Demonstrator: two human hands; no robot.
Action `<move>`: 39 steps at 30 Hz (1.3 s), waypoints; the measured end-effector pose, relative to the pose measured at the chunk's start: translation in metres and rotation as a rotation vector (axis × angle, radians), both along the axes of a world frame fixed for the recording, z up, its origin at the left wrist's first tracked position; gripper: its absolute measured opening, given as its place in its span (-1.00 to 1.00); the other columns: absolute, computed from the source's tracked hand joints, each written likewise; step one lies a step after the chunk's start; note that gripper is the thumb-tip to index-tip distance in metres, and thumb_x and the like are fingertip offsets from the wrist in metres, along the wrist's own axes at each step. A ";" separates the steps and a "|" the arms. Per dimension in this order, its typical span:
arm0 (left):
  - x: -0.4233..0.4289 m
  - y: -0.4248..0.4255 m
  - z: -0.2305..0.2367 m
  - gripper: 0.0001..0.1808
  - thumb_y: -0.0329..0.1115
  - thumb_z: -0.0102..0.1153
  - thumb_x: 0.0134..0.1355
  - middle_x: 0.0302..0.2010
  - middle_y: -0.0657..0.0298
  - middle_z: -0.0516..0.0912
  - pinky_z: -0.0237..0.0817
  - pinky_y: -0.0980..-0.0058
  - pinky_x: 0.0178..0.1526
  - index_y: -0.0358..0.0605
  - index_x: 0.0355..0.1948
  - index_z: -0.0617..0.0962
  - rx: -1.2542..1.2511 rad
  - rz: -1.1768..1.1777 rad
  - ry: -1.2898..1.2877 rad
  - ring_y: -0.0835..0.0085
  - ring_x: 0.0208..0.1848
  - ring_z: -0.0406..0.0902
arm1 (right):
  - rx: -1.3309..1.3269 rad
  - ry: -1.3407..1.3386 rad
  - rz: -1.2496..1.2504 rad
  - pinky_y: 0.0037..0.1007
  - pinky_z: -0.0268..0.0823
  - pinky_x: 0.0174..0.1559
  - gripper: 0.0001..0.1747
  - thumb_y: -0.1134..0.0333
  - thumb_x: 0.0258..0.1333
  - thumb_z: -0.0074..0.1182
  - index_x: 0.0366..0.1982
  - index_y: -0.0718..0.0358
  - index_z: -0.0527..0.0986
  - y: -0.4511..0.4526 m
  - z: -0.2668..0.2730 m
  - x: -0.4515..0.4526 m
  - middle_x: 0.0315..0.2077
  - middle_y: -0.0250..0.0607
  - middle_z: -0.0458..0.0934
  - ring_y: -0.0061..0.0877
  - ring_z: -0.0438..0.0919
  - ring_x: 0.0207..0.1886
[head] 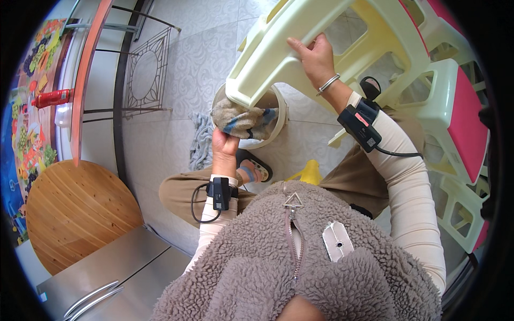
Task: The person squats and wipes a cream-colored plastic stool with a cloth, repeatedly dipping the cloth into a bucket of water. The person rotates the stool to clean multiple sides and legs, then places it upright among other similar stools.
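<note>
My right hand grips the edge of a pale cream plastic stool, which is tilted on its side with one leg end over a bucket. In my left hand is a damp-looking grey cloth with blue and dark patches, bunched against the lower end of that leg. The white bucket stands on the floor beneath the cloth, and its contents are mostly hidden by the cloth and the stool.
More stools with pink seats crowd the right side. A grey rag lies beside the bucket. Something yellow, plastic-looking is between my legs. At left are a round wooden board, a metal rack and a steel refrigerator.
</note>
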State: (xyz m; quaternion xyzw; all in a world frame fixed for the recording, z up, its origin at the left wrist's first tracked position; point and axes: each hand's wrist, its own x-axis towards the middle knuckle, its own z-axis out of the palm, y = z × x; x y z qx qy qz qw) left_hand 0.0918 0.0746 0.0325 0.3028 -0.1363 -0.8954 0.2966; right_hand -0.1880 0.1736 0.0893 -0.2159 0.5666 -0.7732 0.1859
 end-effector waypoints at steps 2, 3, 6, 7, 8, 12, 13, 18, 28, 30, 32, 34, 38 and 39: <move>-0.002 0.009 -0.001 -0.54 -0.15 -0.09 0.28 0.11 0.11 0.42 0.18 0.18 0.21 -0.22 0.11 0.35 0.014 -0.039 -0.002 0.24 0.14 0.35 | -0.016 -0.017 0.007 -0.54 0.39 -0.21 -0.63 0.38 -0.03 0.19 -0.23 0.44 0.35 0.001 0.001 0.003 -0.34 -0.13 0.58 -0.52 0.56 -0.29; -0.002 0.012 0.000 -0.53 -0.12 -0.10 0.29 0.11 0.14 0.42 0.18 0.19 0.21 -0.19 0.12 0.34 -0.029 -0.062 0.022 0.25 0.15 0.34 | -0.030 -0.022 0.012 -0.54 0.39 -0.21 -0.63 0.39 -0.02 0.19 -0.23 0.44 0.35 0.001 0.001 0.005 -0.34 -0.13 0.57 -0.53 0.56 -0.29; -0.001 0.019 0.010 -0.50 -0.01 -0.13 0.29 0.10 0.26 0.43 0.19 0.23 0.19 -0.06 0.15 0.32 -0.250 -0.159 0.037 0.30 0.16 0.32 | -0.067 -0.027 0.008 -0.55 0.39 -0.22 -0.66 0.41 -0.02 0.18 -0.24 0.44 0.35 0.000 0.003 0.008 -0.34 -0.14 0.57 -0.55 0.55 -0.29; -0.001 0.021 0.014 -0.48 -0.01 -0.12 0.28 0.11 0.24 0.42 0.17 0.21 0.20 -0.09 0.15 0.31 -0.254 -0.134 -0.035 0.27 0.17 0.31 | -0.062 -0.030 0.003 -0.55 0.39 -0.22 -0.66 0.42 -0.01 0.18 -0.24 0.43 0.35 0.000 0.003 0.008 -0.35 -0.15 0.57 -0.55 0.55 -0.29; -0.001 0.022 0.019 -0.47 -0.02 -0.11 0.28 0.12 0.22 0.41 0.15 0.19 0.21 -0.11 0.16 0.30 -0.263 -0.120 -0.060 0.24 0.18 0.31 | -0.087 -0.027 -0.004 -0.55 0.39 -0.22 -0.66 0.42 -0.02 0.18 -0.24 0.43 0.35 0.000 0.003 0.008 -0.35 -0.15 0.57 -0.55 0.55 -0.29; -0.011 0.031 0.036 -0.61 -0.30 -0.08 0.21 -0.03 0.22 0.49 0.24 0.39 0.08 -0.23 0.04 0.42 -0.593 -0.225 -0.421 0.39 0.02 0.42 | -0.072 -0.028 -0.013 -0.55 0.39 -0.22 -0.67 0.43 -0.02 0.18 -0.24 0.42 0.34 -0.001 0.002 0.006 -0.35 -0.16 0.57 -0.56 0.55 -0.29; -0.015 0.033 0.040 -0.64 -0.35 -0.07 0.18 -0.06 0.23 0.50 0.25 0.44 0.05 -0.25 0.00 0.45 -0.680 -0.270 -0.635 0.44 -0.02 0.43 | -0.057 -0.023 -0.016 -0.55 0.39 -0.22 -0.67 0.43 -0.02 0.18 -0.24 0.42 0.34 -0.001 0.002 0.006 -0.35 -0.16 0.57 -0.56 0.55 -0.29; -0.040 0.050 0.057 -0.62 -0.25 0.02 0.05 -0.26 0.00 0.53 0.31 0.32 -0.12 -0.26 -0.15 0.50 -1.709 -0.334 -1.190 0.10 -0.24 0.48 | -0.085 -0.037 -0.003 -0.55 0.39 -0.22 -0.68 0.44 -0.02 0.18 -0.24 0.41 0.35 -0.003 0.000 0.011 -0.36 -0.18 0.57 -0.56 0.55 -0.30; -0.074 0.036 0.074 -0.54 -0.04 0.02 0.01 -0.48 -0.15 0.58 0.35 0.13 -0.25 -0.34 -0.45 0.57 -1.666 -0.496 -1.450 -0.07 -0.36 0.54 | -0.072 -0.065 0.027 -0.54 0.38 -0.19 -0.68 0.47 -0.01 0.15 -0.20 0.37 0.35 -0.005 -0.001 0.018 -0.32 -0.19 0.56 -0.55 0.55 -0.27; -0.074 0.029 0.070 -0.56 -0.07 0.03 -0.02 -0.49 -0.16 0.57 0.35 0.16 -0.28 -0.36 -0.49 0.56 -1.618 -0.525 -1.466 -0.08 -0.38 0.53 | -0.075 -0.081 0.037 -0.54 0.39 -0.20 -0.68 0.46 -0.01 0.15 -0.20 0.38 0.35 -0.005 -0.001 0.020 -0.33 -0.19 0.56 -0.55 0.55 -0.27; -0.073 0.022 0.067 -0.59 -0.12 0.04 -0.04 -0.54 -0.17 0.55 0.34 0.20 -0.34 -0.38 -0.54 0.54 -1.590 -0.507 -1.439 -0.08 -0.45 0.51 | -0.070 -0.088 0.046 -0.55 0.38 -0.20 -0.68 0.46 0.00 0.15 -0.20 0.38 0.35 -0.005 -0.001 0.022 -0.32 -0.20 0.56 -0.58 0.54 -0.27; -0.071 0.015 0.069 -0.56 -0.08 0.04 -0.03 -0.51 -0.18 0.55 0.35 0.15 -0.30 -0.37 -0.51 0.55 -1.523 -0.515 -1.378 -0.09 -0.41 0.52 | -0.058 -0.087 0.058 -0.58 0.37 -0.19 -0.67 0.45 0.02 0.16 -0.19 0.38 0.34 -0.006 -0.001 0.024 -0.30 -0.22 0.55 -0.62 0.52 -0.27; -0.063 0.020 0.080 -0.60 -0.08 0.04 0.00 -0.49 -0.16 0.56 0.34 0.14 -0.28 -0.31 -0.49 0.57 -1.506 -0.503 -1.381 -0.07 -0.38 0.53 | -0.064 -0.082 0.085 -0.57 0.38 -0.21 -0.69 0.45 0.01 0.15 -0.21 0.38 0.35 -0.008 -0.002 0.025 -0.32 -0.22 0.56 -0.60 0.53 -0.28; -0.061 0.024 0.083 -0.60 -0.08 0.03 0.01 -0.49 -0.15 0.57 0.34 0.14 -0.28 -0.29 -0.49 0.57 -1.542 -0.502 -1.413 -0.07 -0.38 0.53 | -0.074 -0.086 0.076 -0.56 0.38 -0.22 -0.70 0.45 0.00 0.15 -0.22 0.38 0.37 -0.009 -0.002 0.025 -0.34 -0.21 0.56 -0.59 0.54 -0.29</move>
